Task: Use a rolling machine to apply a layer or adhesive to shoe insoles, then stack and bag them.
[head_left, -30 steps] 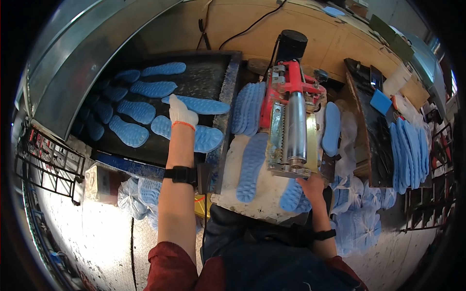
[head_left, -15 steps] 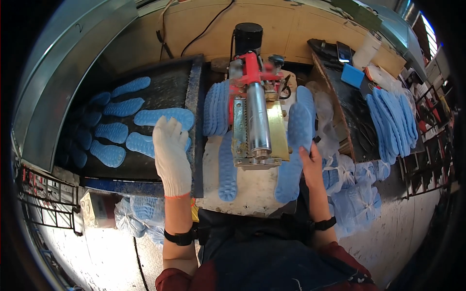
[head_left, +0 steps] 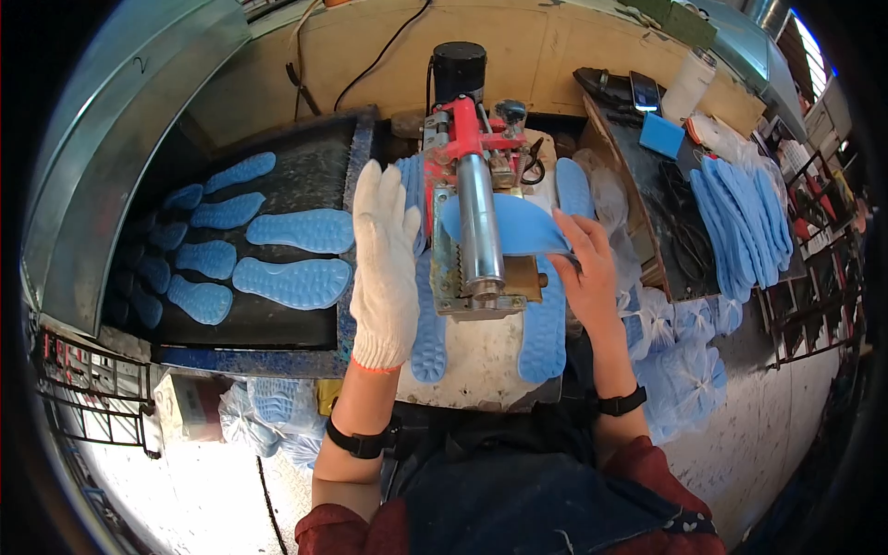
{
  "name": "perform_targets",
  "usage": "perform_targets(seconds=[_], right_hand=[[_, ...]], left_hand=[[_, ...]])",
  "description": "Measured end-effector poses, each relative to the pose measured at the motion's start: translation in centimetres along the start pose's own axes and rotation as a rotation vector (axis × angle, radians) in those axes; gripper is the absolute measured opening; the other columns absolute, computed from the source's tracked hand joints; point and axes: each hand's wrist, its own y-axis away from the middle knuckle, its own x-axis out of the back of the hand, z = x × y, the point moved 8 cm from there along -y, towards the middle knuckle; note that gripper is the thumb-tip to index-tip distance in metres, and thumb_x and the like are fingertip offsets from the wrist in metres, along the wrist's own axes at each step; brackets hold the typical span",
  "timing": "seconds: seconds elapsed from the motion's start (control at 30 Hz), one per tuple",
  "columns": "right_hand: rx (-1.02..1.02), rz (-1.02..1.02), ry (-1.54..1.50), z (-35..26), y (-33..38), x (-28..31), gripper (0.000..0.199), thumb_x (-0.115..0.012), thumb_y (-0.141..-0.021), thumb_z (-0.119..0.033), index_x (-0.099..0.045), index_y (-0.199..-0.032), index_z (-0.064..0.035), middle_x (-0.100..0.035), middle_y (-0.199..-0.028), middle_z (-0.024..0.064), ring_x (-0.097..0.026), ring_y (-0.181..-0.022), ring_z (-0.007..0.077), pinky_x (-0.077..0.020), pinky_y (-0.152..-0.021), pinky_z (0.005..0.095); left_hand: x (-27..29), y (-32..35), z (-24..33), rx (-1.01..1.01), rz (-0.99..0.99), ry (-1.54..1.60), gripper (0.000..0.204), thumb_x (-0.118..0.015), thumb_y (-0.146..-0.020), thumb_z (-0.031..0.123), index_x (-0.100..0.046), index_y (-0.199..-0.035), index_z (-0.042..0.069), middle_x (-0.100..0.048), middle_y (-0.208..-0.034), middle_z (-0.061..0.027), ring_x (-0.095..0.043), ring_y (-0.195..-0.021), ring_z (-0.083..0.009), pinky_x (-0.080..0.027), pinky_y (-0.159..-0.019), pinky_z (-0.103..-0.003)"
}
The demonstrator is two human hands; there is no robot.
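Observation:
My right hand [head_left: 588,268] holds a blue shoe insole [head_left: 507,225] and presses it against the steel roller [head_left: 480,222] of a small red machine [head_left: 470,148]. In a white knit glove, my left hand [head_left: 384,264] hovers flat with fingers apart, left of the roller, between the machine and the black tray [head_left: 268,328]; it holds nothing. Several blue insoles [head_left: 294,282] lie spread on that tray. More insoles lie on the worktop either side of the machine, one stack [head_left: 429,328] to its left, another [head_left: 544,328] to its right.
A second dark tray [head_left: 671,254] at right carries a row of blue insoles [head_left: 740,222]. Clear bags of insoles [head_left: 680,356] sit by my right side, others [head_left: 268,416] lower left. A white bottle [head_left: 689,85] and blue pad [head_left: 662,135] stand behind. A wire rack [head_left: 88,398] is far left.
My left hand drew back from the tray and moved right toward the machine. My right hand lifted an insole from the worktop up onto the roller.

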Motion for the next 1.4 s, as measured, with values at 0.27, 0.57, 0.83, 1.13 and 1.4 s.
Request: perform_targets(seconds=[0.27,0.57,0.83,1.13,1.4], right_hand=[[-0.461,0.255,-0.355,7.2,6.8,1.4,0.026,-0.052,-0.096,-0.013,-0.054,-0.120,-0.0018,-0.060,-0.099,0.0061,-0.056,-0.088,0.0124,-0.0456,-0.076,0.0249],[-0.845,-0.053,-0.505,11.2,13.1,-7.2,0.022,-0.051,-0.093,-0.010,-0.055,-0.112,-0.0020,-0.061,-0.087,0.0065,-0.056,-0.075,0.0161,-0.0451,-0.071,0.0274],[-0.014,-0.316,0.115,4.5,11.5,-17.5,0.039,-0.059,-0.080,-0.008,-0.058,-0.119,-0.0086,-0.058,-0.118,0.0151,-0.053,-0.111,0.0336,-0.0409,-0.096,0.0448],[-0.131,-0.295,-0.283,5.0,13.2,-25.9,0.048,-0.042,-0.095,-0.011,-0.034,-0.142,-0.0033,-0.037,-0.144,0.0175,-0.036,-0.132,0.0333,-0.0240,-0.111,0.0451],[0.012,-0.311,0.203,6.6,12.8,-22.1,0.050,-0.044,-0.097,-0.019,-0.030,-0.144,-0.0076,-0.039,-0.142,0.0136,-0.039,-0.129,0.0284,-0.0325,-0.106,0.0415]], left_hand=[[-1.9,-0.9,-1.7,-0.013,-0.036,-0.099,0.079,-0.029,-0.096,0.059,-0.010,-0.149,0.003,-0.012,-0.151,-0.0235,-0.012,-0.142,-0.0327,-0.012,-0.115,-0.043],[4.9,-0.3,-8.8,0.096,-0.174,-0.419,0.073,-0.020,-0.097,0.059,-0.016,-0.149,0.008,-0.037,-0.137,-0.0172,-0.040,-0.126,-0.0276,-0.027,-0.109,-0.040],[5.1,3.5,-8.0,0.480,-0.262,-0.117,0.064,-0.025,-0.101,0.048,-0.026,-0.145,0.002,-0.038,-0.142,-0.0141,-0.037,-0.130,-0.0205,-0.030,-0.108,-0.033],[10.1,8.9,-9.3,0.706,-0.059,0.100,0.064,-0.025,-0.100,0.051,-0.040,-0.137,0.000,-0.053,-0.128,-0.0108,-0.053,-0.114,-0.0203,-0.039,-0.101,-0.034],[13.6,-0.1,-4.8,0.499,0.249,0.215,0.054,-0.034,-0.098,0.040,-0.039,-0.135,0.001,-0.055,-0.124,-0.0134,-0.054,-0.112,-0.0253,-0.043,-0.097,-0.037]])
